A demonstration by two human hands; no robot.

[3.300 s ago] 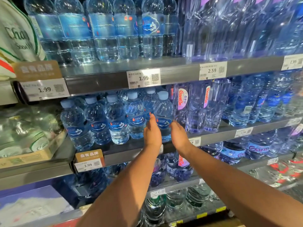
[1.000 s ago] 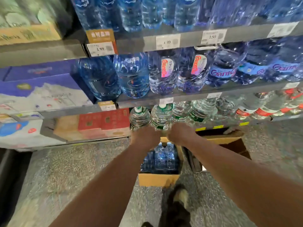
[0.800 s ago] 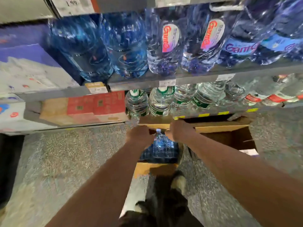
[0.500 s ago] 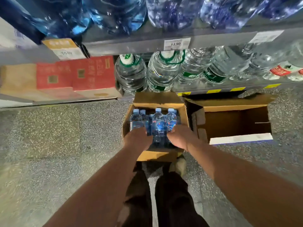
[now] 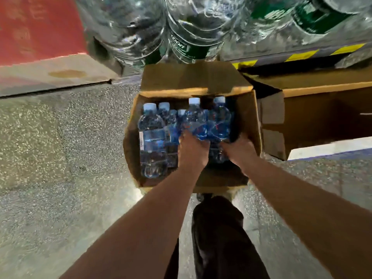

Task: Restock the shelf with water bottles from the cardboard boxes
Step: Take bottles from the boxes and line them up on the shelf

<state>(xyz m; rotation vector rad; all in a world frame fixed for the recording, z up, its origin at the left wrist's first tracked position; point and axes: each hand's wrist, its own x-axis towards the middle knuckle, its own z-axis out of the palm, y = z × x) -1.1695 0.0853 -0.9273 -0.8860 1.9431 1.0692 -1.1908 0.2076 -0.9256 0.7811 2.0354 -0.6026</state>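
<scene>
Bottles (image 5: pixel 153 137) in box (image 5: pixel 249 117) beside second box (image 5: pixel 314 109)

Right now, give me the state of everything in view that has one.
Near box, open, partly filled.
Bottles in box, upright, capped.
Left hand, grip round one bottle.
Right hand, grip round the next bottle.
Right-hand box, open, no bottles visible inside.

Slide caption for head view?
Left hand and right hand grip clear blue-labelled plastic water bottles in an open brown cardboard box on speckled floor.
</scene>
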